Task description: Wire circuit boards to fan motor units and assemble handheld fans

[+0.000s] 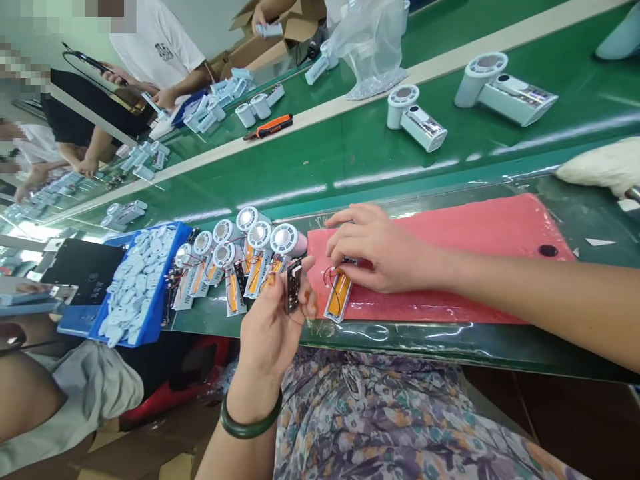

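My left hand (273,320) pinches a small black circuit board (293,288) upright between thumb and fingers, above the bench's front edge. My right hand (377,250) curls over the upper end of an opened handheld fan (337,297) lying on the pink mat (475,257). Its fingers hide the fan's round head. In the fan's open handle shows an orange battery, with thin red and dark wires looping out by my right fingertips. Left of my hands stand several similar opened fans (257,237), their round heads up and wires loose.
A blue bin (187,233) of pale blue plastic parts stands left. Across the green bench (280,177) lie an orange-black screwdriver (270,127), two fans (417,120) and a clear plastic bag (373,53). Other people work at the far side and left. White cloth (605,167) lies right.
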A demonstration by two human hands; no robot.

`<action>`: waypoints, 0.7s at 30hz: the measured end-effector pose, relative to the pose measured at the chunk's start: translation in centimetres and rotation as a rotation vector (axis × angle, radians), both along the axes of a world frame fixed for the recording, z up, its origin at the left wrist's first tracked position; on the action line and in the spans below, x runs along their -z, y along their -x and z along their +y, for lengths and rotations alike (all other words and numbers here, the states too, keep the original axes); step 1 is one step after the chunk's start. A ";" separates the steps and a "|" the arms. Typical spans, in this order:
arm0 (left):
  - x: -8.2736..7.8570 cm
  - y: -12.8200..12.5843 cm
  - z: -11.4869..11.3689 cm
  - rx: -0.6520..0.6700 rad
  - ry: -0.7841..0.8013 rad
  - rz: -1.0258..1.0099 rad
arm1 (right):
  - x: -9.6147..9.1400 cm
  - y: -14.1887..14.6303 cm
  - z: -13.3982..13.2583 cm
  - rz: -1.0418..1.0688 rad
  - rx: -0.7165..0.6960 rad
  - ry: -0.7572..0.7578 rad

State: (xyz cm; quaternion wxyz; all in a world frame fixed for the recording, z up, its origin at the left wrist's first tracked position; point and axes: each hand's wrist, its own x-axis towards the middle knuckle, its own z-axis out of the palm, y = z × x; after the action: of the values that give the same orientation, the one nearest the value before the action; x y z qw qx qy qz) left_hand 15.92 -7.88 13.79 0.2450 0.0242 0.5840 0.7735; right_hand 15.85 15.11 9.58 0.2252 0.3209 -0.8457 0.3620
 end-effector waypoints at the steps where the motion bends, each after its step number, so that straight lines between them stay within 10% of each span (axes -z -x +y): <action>1: 0.3 0.1 0.1 -0.046 0.002 0.004 | 0.2 0.0 0.0 0.007 -0.006 0.007; 12: 3.0 -0.9 0.4 -0.283 0.583 0.735 | 0.4 -0.7 -0.7 -0.022 0.098 0.002; 21: 3.4 -1.4 1.3 -0.218 0.629 0.630 | 0.2 -1.1 -1.0 -0.073 0.144 0.080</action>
State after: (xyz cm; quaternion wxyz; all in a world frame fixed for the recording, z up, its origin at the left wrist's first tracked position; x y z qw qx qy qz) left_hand 17.30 -6.55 10.36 -0.0321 0.1213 0.8356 0.5347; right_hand 16.91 14.07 9.39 0.2321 0.2368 -0.8591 0.3898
